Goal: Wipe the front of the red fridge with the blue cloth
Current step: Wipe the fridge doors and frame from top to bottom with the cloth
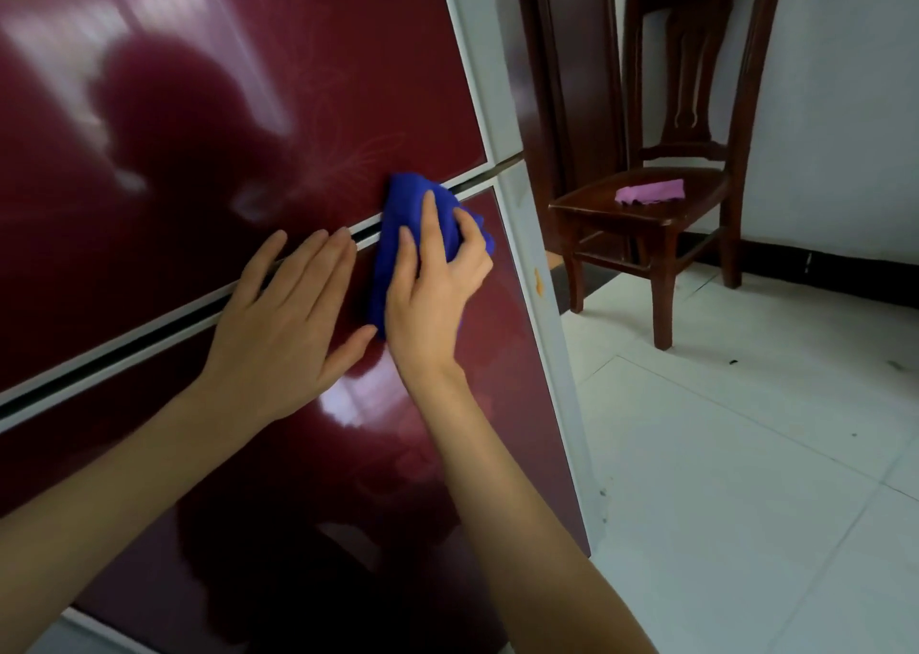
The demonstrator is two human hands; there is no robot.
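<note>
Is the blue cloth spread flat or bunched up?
Bunched up: the blue cloth sits crumpled under the right hand, pressed against the fridge.

A chair [671,196] stands right of the fridge [224,106], with a small cloth [651,192] on its seat.

The fridge [209,106] is glossy dark red with a faint pale line pattern near its upper door's lower right corner, and white edging. The cloth [398,216] is deep blue. A dark brown chair [696,106] carries a pink rag [651,191]. The floor [746,430] tiles are white.
</note>
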